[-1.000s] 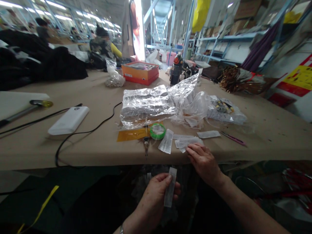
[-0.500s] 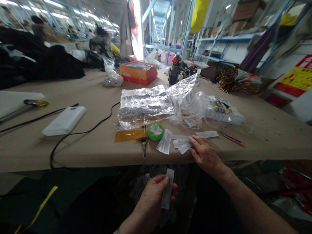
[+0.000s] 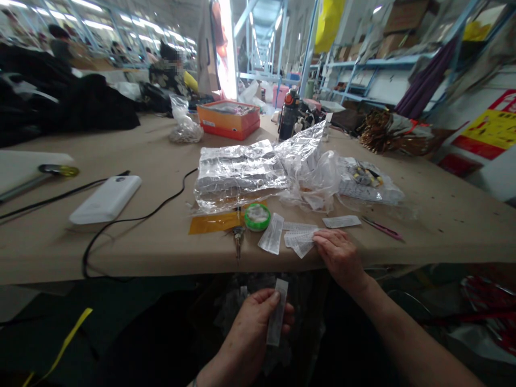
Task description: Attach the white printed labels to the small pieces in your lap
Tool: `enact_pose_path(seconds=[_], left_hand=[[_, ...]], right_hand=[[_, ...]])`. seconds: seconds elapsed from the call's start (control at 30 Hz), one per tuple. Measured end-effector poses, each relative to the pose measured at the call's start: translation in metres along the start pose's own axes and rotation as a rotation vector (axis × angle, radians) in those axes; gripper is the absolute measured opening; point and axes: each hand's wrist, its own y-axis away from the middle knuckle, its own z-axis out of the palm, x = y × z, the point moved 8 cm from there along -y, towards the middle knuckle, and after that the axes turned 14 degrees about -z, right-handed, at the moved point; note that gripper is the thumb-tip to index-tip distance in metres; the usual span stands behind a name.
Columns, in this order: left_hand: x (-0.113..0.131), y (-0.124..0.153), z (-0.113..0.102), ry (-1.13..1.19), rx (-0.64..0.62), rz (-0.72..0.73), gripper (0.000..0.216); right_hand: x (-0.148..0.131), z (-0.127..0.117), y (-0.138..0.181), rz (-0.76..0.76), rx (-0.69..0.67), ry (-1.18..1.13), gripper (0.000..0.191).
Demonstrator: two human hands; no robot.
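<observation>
Below the table edge, my left hand grips a narrow whitish strip label between thumb and fingers. At the table's front, my right hand has its fingers closed on the right end of a small fan of printed labels. Its thumb is mostly hidden. To the left of that fan lies a stack of clear-looking strips. A round green-rimmed container with whitish contents sits behind the stack. One separate label lies behind my right hand.
A thin pointed tool lies near the front edge by an amber sheet. Clear plastic packs stretch behind. Pink tweezers lie right, a white power bank and black cable left. An orange box stands farther back.
My right hand has drawn slightly toward the front edge, and the fanned labels have shifted a little. More of the separate label shows. My left hand keeps its strip in place.
</observation>
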Motion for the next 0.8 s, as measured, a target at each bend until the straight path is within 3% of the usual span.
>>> enact_pose_path(seconds=[0.23,0.37,0.57,0.8], left_hand=[[0.004,0.004,0.006,0.007,-0.014,0.020,0.020],[0.006,0.009,0.013,0.013,-0.037,-0.004,0.017],[0.012,0.018,0.030,0.097,-0.193,-0.028,0.011],[0.012,0.027,0.023,0.218,-0.185,-0.017,0.011]], right_hand=[[0.013,-0.009,-0.003,0.054,0.131,-0.046,0.013],[-0.008,-0.032,-0.008,0.067,0.279,-0.187,0.016],[-0.085,-0.024,-0.011,-0.155,0.131,-0.556,0.018],[-0.095,-0.002,0.007,-0.116,0.022,-0.627,0.017]])
